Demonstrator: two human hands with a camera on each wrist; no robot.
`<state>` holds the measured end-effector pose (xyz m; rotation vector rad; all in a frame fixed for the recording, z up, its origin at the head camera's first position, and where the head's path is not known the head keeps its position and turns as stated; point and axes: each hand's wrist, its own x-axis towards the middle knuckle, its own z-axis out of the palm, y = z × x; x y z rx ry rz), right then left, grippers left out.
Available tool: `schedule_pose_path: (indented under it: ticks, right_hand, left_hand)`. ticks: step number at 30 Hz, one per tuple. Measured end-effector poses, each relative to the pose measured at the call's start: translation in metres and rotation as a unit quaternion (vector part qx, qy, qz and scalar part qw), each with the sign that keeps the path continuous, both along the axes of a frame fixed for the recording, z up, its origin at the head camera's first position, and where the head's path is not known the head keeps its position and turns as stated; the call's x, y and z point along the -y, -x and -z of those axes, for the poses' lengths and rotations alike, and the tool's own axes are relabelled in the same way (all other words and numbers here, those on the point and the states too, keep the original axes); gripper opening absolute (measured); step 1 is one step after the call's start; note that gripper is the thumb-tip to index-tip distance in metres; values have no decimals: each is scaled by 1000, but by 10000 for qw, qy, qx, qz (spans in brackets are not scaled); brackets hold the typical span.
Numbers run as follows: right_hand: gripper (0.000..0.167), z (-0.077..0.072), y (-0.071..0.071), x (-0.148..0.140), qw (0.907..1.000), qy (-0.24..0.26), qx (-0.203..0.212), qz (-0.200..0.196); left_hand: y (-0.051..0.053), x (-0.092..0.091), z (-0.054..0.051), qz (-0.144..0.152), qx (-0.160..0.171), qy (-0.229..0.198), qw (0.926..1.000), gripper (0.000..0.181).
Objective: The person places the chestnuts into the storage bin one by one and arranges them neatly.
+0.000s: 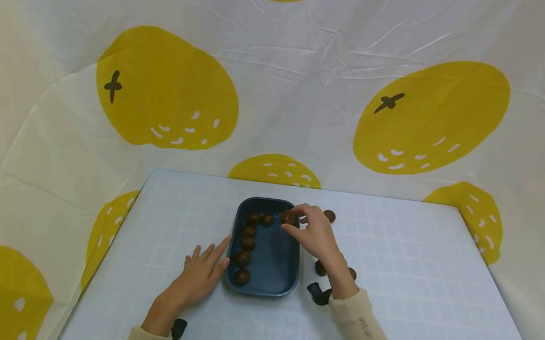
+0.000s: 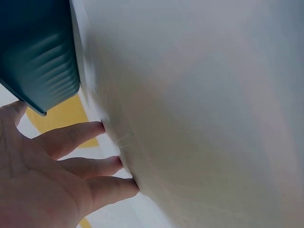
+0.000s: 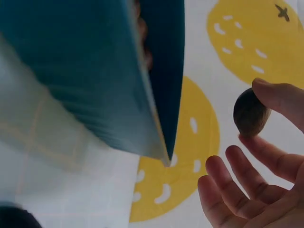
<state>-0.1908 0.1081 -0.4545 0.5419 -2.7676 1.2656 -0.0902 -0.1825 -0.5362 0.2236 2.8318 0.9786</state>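
Behind it all hung a pale cloth [image 1: 301, 110] printed with big yellow fruits, and in front of it lay the white checked worktop [image 1: 412, 326]. Centre stage, the dark blue tray [image 1: 273, 262], its right side bare! Over on its left, the left hand [image 1: 199, 276], fingers spread, tips down on the worktop, thumb at the tray's wall, seemingly steadying it. And the right hand [image 1: 313, 234], up at the far right corner, had a brown ball [image 1: 288, 217] pinched between thumb and forefinger, clear of the rim! Six more balls [image 1: 248, 243] sat inside: five down the left side, one beside them at the far end. Three loose balls [image 1: 329, 216] waited right of the tray, two partly behind the wrist. This looked like the placing step, mid-carry; the next move called for a low, gentle release along that far end, lest it roll.
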Motion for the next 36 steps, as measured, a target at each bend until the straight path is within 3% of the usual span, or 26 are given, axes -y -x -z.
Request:
schedule_pose_path:
  ticks: [11, 17, 27, 36]
  right_hand:
    - [32, 0, 12, 26, 9992, 324, -80, -204]
    - [36, 0, 15, 41, 9991, 417, 57, -61]
    - [34, 14, 20, 62, 9988, 436, 164, 160]
    - [36, 26, 22, 72, 9984, 152, 314, 434]
  left_hand:
    - [0, 0, 0, 1, -10, 7, 10000, 58]
    - [1, 0, 1, -17, 27, 18, 10000, 59]
    - [0, 0, -1, -8, 28, 33, 10000, 58]
    - [1, -1, -2, -24, 68, 71, 9999, 59]
